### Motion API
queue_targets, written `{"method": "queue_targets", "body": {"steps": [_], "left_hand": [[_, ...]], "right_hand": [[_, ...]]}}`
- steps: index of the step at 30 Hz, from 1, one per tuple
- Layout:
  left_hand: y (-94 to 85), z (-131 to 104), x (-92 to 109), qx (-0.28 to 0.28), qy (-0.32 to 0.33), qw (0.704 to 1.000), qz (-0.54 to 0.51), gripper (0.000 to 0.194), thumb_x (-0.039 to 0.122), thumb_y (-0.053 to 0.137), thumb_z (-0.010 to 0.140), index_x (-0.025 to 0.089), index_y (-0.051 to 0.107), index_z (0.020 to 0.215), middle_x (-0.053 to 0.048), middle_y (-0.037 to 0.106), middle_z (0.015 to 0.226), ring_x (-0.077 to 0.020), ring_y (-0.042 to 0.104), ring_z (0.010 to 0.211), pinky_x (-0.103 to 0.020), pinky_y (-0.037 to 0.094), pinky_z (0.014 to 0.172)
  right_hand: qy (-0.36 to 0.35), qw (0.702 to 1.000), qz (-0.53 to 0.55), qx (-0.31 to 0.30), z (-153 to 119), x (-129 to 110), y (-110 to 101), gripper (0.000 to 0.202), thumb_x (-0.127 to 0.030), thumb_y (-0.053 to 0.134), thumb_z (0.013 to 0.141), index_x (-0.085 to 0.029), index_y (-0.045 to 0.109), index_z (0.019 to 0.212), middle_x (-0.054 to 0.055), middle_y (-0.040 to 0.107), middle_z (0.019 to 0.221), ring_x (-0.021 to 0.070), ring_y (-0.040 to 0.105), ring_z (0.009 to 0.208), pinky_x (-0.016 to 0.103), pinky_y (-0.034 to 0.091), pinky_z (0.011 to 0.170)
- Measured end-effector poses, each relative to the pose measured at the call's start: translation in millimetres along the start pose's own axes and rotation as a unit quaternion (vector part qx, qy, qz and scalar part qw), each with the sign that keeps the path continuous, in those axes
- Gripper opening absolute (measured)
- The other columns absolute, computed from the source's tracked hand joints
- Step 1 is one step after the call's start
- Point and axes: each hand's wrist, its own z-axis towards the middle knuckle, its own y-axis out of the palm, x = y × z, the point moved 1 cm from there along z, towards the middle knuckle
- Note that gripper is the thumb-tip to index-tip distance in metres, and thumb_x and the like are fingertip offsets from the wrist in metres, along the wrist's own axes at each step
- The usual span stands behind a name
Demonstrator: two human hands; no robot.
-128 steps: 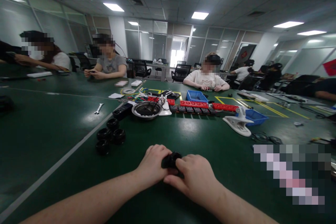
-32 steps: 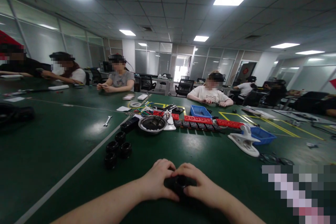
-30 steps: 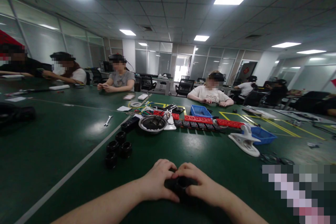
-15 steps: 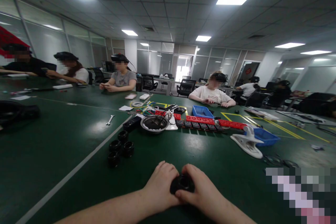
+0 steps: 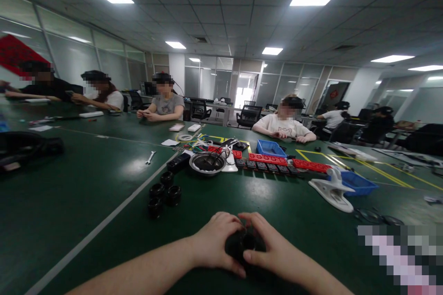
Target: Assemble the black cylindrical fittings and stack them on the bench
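Low at the front of the green table, both my hands close around a black round part with a hole in its middle. My left hand wraps its left side, thumb at the near edge. My right hand grips the right side, its thumb on the front and its fingers over the far edge. Much of the part is hidden by my fingers. Farther off to the left stand several similar black ring-shaped parts in a small cluster.
Beyond lie a metal bowl, red strips, a blue bin and a white clamp-like stand beside another blue bin. A wrench lies left. People sit along the far side, one across.
My hands have spread a little around the black part, and the right hand has shifted slightly right. The whole scene has moved slightly right in view.
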Motion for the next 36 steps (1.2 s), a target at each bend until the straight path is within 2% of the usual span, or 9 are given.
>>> {"method": "queue_targets", "body": {"steps": [3,8,11,16,20,25,30,33,36], "left_hand": [[5.3,-4,6,0.048,-0.043,0.998,0.021,0.064,0.054,0.073,0.048,0.021,0.054,0.099,-0.005,0.054,0.101,-0.0256,0.048,0.096,-0.048,0.023,0.098],[13.0,-5,13,0.062,-0.078,0.993,0.06,0.047,0.056,0.071,0.051,0.021,0.057,0.08,-0.001,0.055,0.088,-0.0229,0.05,0.089,-0.05,0.014,0.102],[12.1,-4,10,0.054,-0.078,0.994,0.06,0.043,0.052,0.071,0.055,0.022,0.059,0.083,0.0,0.055,0.087,-0.0213,0.051,0.088,-0.048,0.016,0.102],[5.8,-1,-2,0.014,-0.026,0.999,0.033,0.043,0.049,0.068,0.063,0.027,0.06,0.099,-0.001,0.055,0.101,-0.0234,0.047,0.096,-0.037,0.036,0.088],[2.8,0,-5,-0.011,-0.008,0.999,0.03,0.044,0.049,0.065,0.067,0.029,0.058,0.105,-0.003,0.053,0.109,-0.026,0.045,0.101,-0.039,0.035,0.087],[5.7,-2,8,0.03,-0.064,0.997,0.034,0.07,0.06,0.068,0.052,0.023,0.053,0.109,-0.006,0.053,0.108,-0.0282,0.047,0.1,-0.051,0.021,0.098],[11.8,-2,28,0.085,-0.117,0.985,0.098,0.064,0.061,0.07,0.046,0.016,0.059,0.09,-0.006,0.055,0.093,-0.0271,0.049,0.093,-0.051,0.012,0.103],[13.1,-2,29,0.074,-0.12,0.984,0.107,0.045,0.051,0.067,0.058,0.017,0.06,0.087,-0.004,0.055,0.087,-0.0246,0.05,0.089,-0.049,0.016,0.102],[8.6,0,20,0.045,-0.103,0.991,0.069,0.042,0.044,0.069,0.059,0.019,0.06,0.091,-0.004,0.054,0.091,-0.0233,0.05,0.089,-0.043,0.031,0.094]], "right_hand": [[0.052,0.994,-0.056,0.073,2,3,9,0.052,-0.028,0.065,0.066,-0.016,0.044,0.112,0.006,0.05,0.099,0.0207,0.048,0.09,0.032,0.039,0.078],[0.093,0.979,-0.158,0.092,4,-1,19,0.035,-0.022,0.072,0.055,-0.017,0.051,0.083,0.002,0.052,0.084,0.018,0.047,0.076,0.028,0.037,0.066],[0.06,0.983,-0.161,0.067,4,-5,15,0.033,-0.021,0.072,0.056,-0.019,0.056,0.085,0.002,0.052,0.088,0.0195,0.047,0.082,0.03,0.036,0.071],[0.019,0.998,-0.05,-0.022,3,-5,-1,0.04,-0.017,0.064,0.063,-0.024,0.058,0.101,0.003,0.051,0.102,0.021,0.045,0.099,0.033,0.034,0.087],[0.008,0.997,0.014,-0.071,2,-2,-6,0.047,-0.016,0.059,0.066,-0.024,0.054,0.111,0.004,0.046,0.113,0.0223,0.042,0.108,0.036,0.03,0.094],[0.048,0.995,-0.086,0.017,0,-5,1,0.076,-0.033,0.069,0.061,-0.016,0.036,0.127,0.012,0.038,0.123,0.0274,0.034,0.115,0.039,0.026,0.097],[0.106,0.975,-0.165,0.103,3,-6,16,0.042,-0.03,0.07,0.06,-0.016,0.052,0.095,0.007,0.053,0.096,0.0233,0.047,0.091,0.034,0.037,0.08],[0.108,0.972,-0.176,0.112,5,-7,20,0.027,-0.027,0.068,0.062,-0.017,0.053,0.083,0.004,0.053,0.085,0.0208,0.048,0.082,0.033,0.037,0.073],[0.071,0.979,-0.168,0.092,4,-9,15,0.031,-0.024,0.07,0.061,-0.02,0.058,0.09,0.003,0.05,0.091,0.0204,0.046,0.087,0.032,0.037,0.077]]}}
